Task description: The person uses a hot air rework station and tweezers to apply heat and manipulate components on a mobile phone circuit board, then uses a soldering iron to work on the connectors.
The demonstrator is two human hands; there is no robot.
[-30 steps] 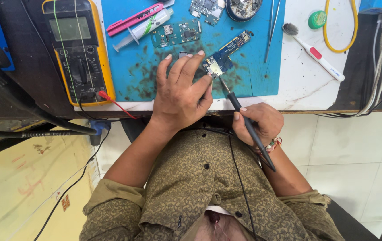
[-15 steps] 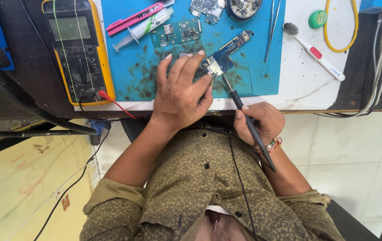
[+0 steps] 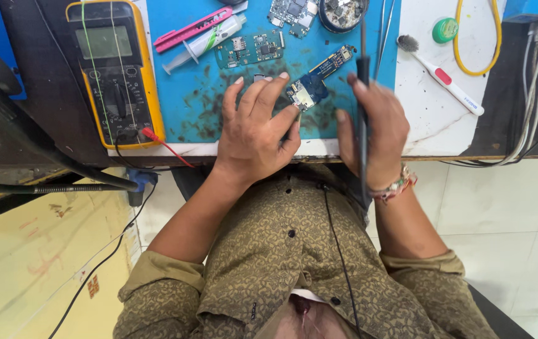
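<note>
My left hand (image 3: pixel 256 125) presses down on a small blue circuit board (image 3: pixel 309 93) that lies on the blue work mat (image 3: pixel 200 88); thumb and fingertips hold its left edge. My right hand (image 3: pixel 372 129) grips a black soldering iron (image 3: pixel 362 75) and holds it roughly upright, tip pointing away from me, to the right of the board and off it. A black cord runs from the iron down over my shirt.
A yellow multimeter (image 3: pixel 115 69) with a red probe lead sits at the left. A green board (image 3: pixel 248 49), a syringe (image 3: pixel 203 41), a pink cutter (image 3: pixel 190 28), tweezers (image 3: pixel 384 28), a white brush (image 3: pixel 441 75), a green tin (image 3: pixel 446 29) and a yellow wire loop (image 3: pixel 477 34) lie beyond.
My right hand rose from the table edge onto the mat, and the iron swung from slanting onto the board to standing upright beside it. My left hand stayed put.
</note>
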